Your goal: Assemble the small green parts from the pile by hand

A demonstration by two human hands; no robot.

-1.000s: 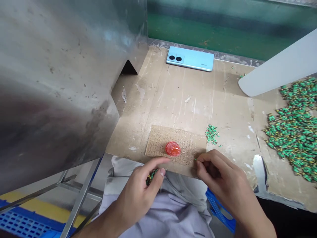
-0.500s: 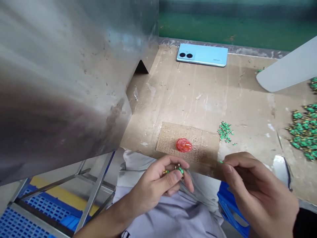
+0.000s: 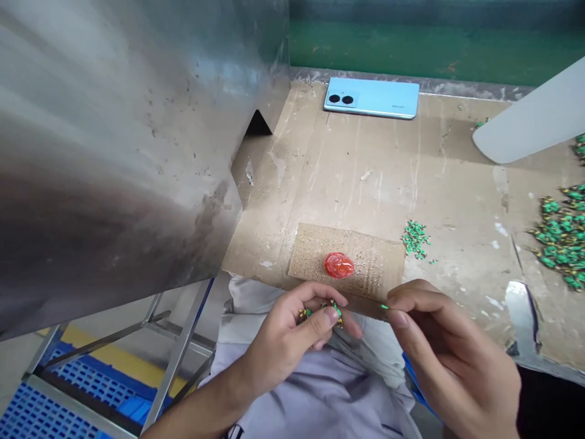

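My left hand [image 3: 292,326] is closed around several small green-and-yellow figures [image 3: 337,312], held between thumb and curled fingers just off the table's front edge. Between thumb and forefinger, my right hand [image 3: 450,341] pinches a tiny green piece [image 3: 384,306]; its exact shape is too small to make out. Behind my left hand, a glossy red blob [image 3: 339,266] sits on a small cardboard sheet [image 3: 311,247] dotted with specks. A little heap of tiny green pieces [image 3: 415,239] lies on the table by that sheet's right end.
Larger piles of green-and-yellow figures [image 3: 564,238] lie at the right. A light-blue phone [image 3: 379,97] rests at the back of the cardboard-covered table [image 3: 356,158]. A white tube-like object [image 3: 530,128] slants in from the right. Sheet metal [image 3: 137,152] walls off the left.
My right hand has moved left with the tiny green piece, closer to my left hand. The left hand has hardly moved and still holds its figures.
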